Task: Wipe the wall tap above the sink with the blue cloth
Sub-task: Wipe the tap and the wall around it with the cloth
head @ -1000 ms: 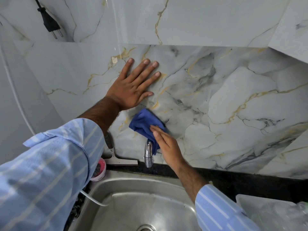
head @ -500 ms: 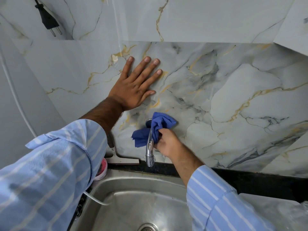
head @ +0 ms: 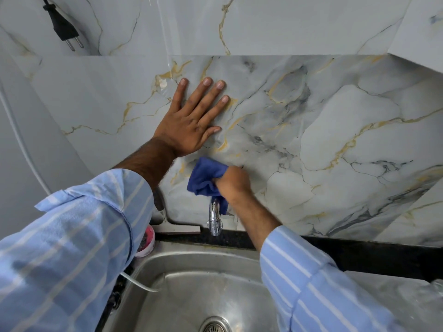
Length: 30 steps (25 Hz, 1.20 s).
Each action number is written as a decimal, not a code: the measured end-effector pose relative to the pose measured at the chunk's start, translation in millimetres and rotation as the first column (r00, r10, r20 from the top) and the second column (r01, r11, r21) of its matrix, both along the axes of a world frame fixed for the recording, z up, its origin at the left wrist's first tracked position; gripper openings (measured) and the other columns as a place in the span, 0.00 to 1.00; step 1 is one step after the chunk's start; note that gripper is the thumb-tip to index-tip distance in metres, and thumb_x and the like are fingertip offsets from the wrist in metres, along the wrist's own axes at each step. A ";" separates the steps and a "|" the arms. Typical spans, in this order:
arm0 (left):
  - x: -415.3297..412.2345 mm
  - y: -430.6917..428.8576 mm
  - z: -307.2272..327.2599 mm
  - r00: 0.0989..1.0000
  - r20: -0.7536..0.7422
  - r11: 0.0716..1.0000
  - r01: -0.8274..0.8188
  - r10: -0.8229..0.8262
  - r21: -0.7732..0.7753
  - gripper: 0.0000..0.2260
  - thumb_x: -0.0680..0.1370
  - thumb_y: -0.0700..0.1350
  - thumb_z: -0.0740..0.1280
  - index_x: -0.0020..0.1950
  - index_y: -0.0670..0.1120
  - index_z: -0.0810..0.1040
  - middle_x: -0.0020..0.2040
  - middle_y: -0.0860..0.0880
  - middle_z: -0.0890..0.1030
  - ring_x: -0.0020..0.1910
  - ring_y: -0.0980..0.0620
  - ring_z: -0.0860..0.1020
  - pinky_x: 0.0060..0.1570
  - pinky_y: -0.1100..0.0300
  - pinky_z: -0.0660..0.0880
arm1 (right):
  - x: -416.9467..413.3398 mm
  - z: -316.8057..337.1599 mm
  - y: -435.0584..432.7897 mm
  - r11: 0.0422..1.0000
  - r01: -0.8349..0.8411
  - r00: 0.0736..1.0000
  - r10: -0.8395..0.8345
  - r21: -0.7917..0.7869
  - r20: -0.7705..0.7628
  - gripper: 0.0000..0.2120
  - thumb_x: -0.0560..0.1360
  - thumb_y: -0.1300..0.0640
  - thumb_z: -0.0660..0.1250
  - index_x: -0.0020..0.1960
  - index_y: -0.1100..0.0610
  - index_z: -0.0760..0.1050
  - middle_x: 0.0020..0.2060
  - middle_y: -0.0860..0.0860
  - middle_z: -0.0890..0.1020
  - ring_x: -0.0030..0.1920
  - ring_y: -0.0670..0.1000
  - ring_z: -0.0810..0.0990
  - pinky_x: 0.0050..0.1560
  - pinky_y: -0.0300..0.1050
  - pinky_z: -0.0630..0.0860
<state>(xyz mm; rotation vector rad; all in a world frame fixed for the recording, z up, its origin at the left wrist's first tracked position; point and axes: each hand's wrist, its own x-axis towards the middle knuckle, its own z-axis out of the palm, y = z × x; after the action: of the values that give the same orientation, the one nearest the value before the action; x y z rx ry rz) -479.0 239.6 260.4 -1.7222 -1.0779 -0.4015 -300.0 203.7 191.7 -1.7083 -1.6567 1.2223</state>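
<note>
A chrome wall tap [head: 214,218] sticks out of the marble wall above the steel sink [head: 191,283]. Only its spout and nozzle show; the upper part is covered by the bunched blue cloth [head: 206,177]. My right hand [head: 233,184] is closed around the cloth, pressing it on the tap's top near the wall. My left hand [head: 191,121] lies flat on the wall above and to the left, fingers spread, holding nothing.
A squeegee [head: 176,226] leans against the wall left of the tap. A pink tub [head: 146,243] sits at the sink's left rim. A black plug [head: 63,27] hangs at top left. A black counter ledge [head: 359,250] runs right, with clear plastic [head: 395,298] on it.
My right hand has slid the cloth up and left along the tap, so the cloth now covers the tap's top. My left hand stays flat on the wall.
</note>
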 end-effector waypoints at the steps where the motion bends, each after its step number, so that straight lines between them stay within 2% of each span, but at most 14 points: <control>1: -0.1 0.4 -0.3 1.000 -0.001 1.000 -0.002 0.002 0.002 0.32 0.88 0.59 0.53 0.87 0.46 0.50 0.87 0.44 0.45 0.86 0.41 0.48 0.81 0.32 0.47 | -4.4 6.9 -5.0 0.994 -0.025 0.993 0.012 0.111 0.116 0.08 0.78 0.65 0.62 0.49 0.63 0.81 0.41 0.56 0.80 0.43 0.55 0.81 0.39 0.45 0.72; 3: -0.6 1.4 0.0 1.000 0.003 1.000 0.005 -0.005 0.009 0.32 0.88 0.59 0.54 0.87 0.46 0.50 0.87 0.44 0.46 0.86 0.41 0.48 0.81 0.33 0.45 | -16.9 13.0 -17.0 0.914 -0.241 0.904 0.088 0.327 0.419 0.11 0.78 0.67 0.62 0.53 0.64 0.82 0.48 0.58 0.85 0.50 0.58 0.84 0.41 0.47 0.72; 5: -0.4 2.0 0.4 1.000 0.004 1.000 0.016 -0.016 0.007 0.31 0.88 0.59 0.54 0.87 0.46 0.50 0.87 0.44 0.46 0.86 0.41 0.48 0.81 0.33 0.43 | -36.8 4.3 -31.0 0.749 -0.489 0.713 0.049 0.446 0.699 0.12 0.78 0.68 0.61 0.55 0.66 0.81 0.51 0.62 0.84 0.51 0.63 0.83 0.42 0.47 0.76; 9: -0.4 1.6 0.5 1.000 -0.001 1.000 0.017 -0.017 0.006 0.31 0.88 0.59 0.54 0.87 0.46 0.51 0.87 0.44 0.46 0.86 0.42 0.47 0.81 0.34 0.43 | -58.5 -1.5 -59.8 0.788 -0.532 0.425 -0.068 0.310 0.903 0.15 0.78 0.68 0.59 0.62 0.72 0.75 0.60 0.70 0.75 0.58 0.71 0.76 0.53 0.65 0.80; 11: -0.3 1.0 1.2 1.000 -0.001 1.000 0.020 -0.020 0.007 0.31 0.88 0.59 0.54 0.87 0.46 0.51 0.87 0.44 0.46 0.86 0.42 0.47 0.81 0.35 0.42 | -54.2 -1.8 -63.5 0.793 -0.531 0.419 -0.063 0.300 0.906 0.15 0.78 0.66 0.62 0.62 0.71 0.76 0.62 0.69 0.73 0.60 0.71 0.73 0.54 0.65 0.79; 15: -0.1 -0.3 1.2 1.000 0.012 1.000 0.017 -0.017 -0.014 0.31 0.88 0.59 0.53 0.87 0.46 0.50 0.87 0.44 0.48 0.86 0.41 0.50 0.81 0.32 0.47 | -30.9 -7.4 -40.8 0.760 -0.438 0.681 -0.068 0.480 0.729 0.15 0.76 0.60 0.67 0.61 0.64 0.77 0.59 0.61 0.76 0.59 0.62 0.76 0.55 0.52 0.79; 17: 1.2 -1.6 1.1 1.000 0.017 1.000 0.019 -0.018 -0.019 0.31 0.88 0.59 0.53 0.87 0.46 0.51 0.87 0.42 0.52 0.85 0.40 0.53 0.79 0.30 0.51 | -10.5 -13.3 -29.3 0.881 -0.183 0.914 -0.011 0.437 0.405 0.15 0.75 0.59 0.69 0.59 0.64 0.77 0.54 0.58 0.80 0.54 0.58 0.81 0.46 0.44 0.79; 18: 1.8 -1.7 1.4 1.000 0.017 1.000 0.015 -0.015 -0.020 0.31 0.88 0.59 0.53 0.87 0.46 0.51 0.86 0.42 0.53 0.85 0.39 0.53 0.79 0.30 0.52 | -2.1 -17.6 -25.1 0.949 -0.021 0.992 -0.019 0.315 0.122 0.13 0.73 0.60 0.70 0.56 0.65 0.79 0.50 0.58 0.82 0.49 0.58 0.83 0.40 0.42 0.78; 20: 2.0 -1.3 1.4 1.000 0.013 1.000 -0.001 0.002 -0.015 0.31 0.88 0.59 0.53 0.87 0.46 0.51 0.86 0.42 0.53 0.85 0.39 0.54 0.79 0.30 0.52 | 7.6 -18.9 -20.5 0.989 0.108 0.928 -0.137 -0.102 -0.347 0.10 0.73 0.62 0.69 0.51 0.67 0.80 0.41 0.61 0.85 0.42 0.59 0.85 0.36 0.46 0.81; 22: 2.2 -0.8 1.3 1.000 0.011 1.000 -0.008 0.009 -0.012 0.31 0.88 0.59 0.53 0.87 0.46 0.50 0.86 0.42 0.53 0.85 0.39 0.53 0.79 0.30 0.51 | 8.2 -14.4 -23.5 0.903 -0.076 0.766 -0.219 -0.423 -0.604 0.07 0.78 0.61 0.66 0.47 0.66 0.79 0.33 0.60 0.86 0.32 0.58 0.86 0.33 0.51 0.85; 24: 1.9 -0.2 0.6 1.000 0.009 1.000 -0.007 0.007 -0.013 0.31 0.88 0.59 0.52 0.87 0.46 0.50 0.86 0.42 0.53 0.85 0.39 0.53 0.80 0.31 0.50 | 4.0 -13.3 -17.9 0.868 -0.239 0.697 -0.159 -0.436 -0.700 0.12 0.81 0.57 0.65 0.42 0.61 0.80 0.27 0.57 0.85 0.25 0.55 0.84 0.34 0.57 0.84; 27: 2.4 -0.3 0.9 1.000 0.002 1.000 -0.007 0.007 -0.017 0.31 0.88 0.59 0.52 0.87 0.46 0.51 0.86 0.42 0.54 0.85 0.39 0.54 0.80 0.32 0.48 | -5.6 -13.9 -11.7 0.855 -0.346 0.630 -0.093 -0.386 -0.771 0.12 0.81 0.64 0.59 0.40 0.66 0.74 0.18 0.55 0.77 0.17 0.50 0.74 0.24 0.45 0.75; 28: 2.5 -0.6 1.5 1.000 0.001 1.000 -0.013 0.013 -0.016 0.31 0.88 0.59 0.52 0.87 0.46 0.51 0.86 0.42 0.54 0.85 0.39 0.54 0.80 0.32 0.48 | -10.2 -16.7 -9.6 0.849 -0.312 0.654 -0.133 -0.426 -0.745 0.08 0.80 0.67 0.59 0.43 0.66 0.73 0.20 0.57 0.77 0.18 0.50 0.75 0.24 0.45 0.75; 30: 2.1 -1.2 1.5 1.000 0.002 1.000 -0.019 0.019 -0.019 0.31 0.88 0.59 0.52 0.87 0.46 0.52 0.86 0.42 0.54 0.85 0.39 0.53 0.80 0.32 0.48 | -16.0 -24.5 -9.3 0.882 -0.156 0.794 -0.156 -0.445 -0.588 0.06 0.78 0.68 0.63 0.52 0.71 0.75 0.37 0.63 0.84 0.37 0.57 0.85 0.41 0.52 0.84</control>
<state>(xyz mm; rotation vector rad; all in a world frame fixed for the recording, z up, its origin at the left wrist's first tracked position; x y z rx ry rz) -476.8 238.5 262.0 -1.7273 -1.1017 -0.3830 -316.1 194.4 167.1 -1.3101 -1.0030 2.0455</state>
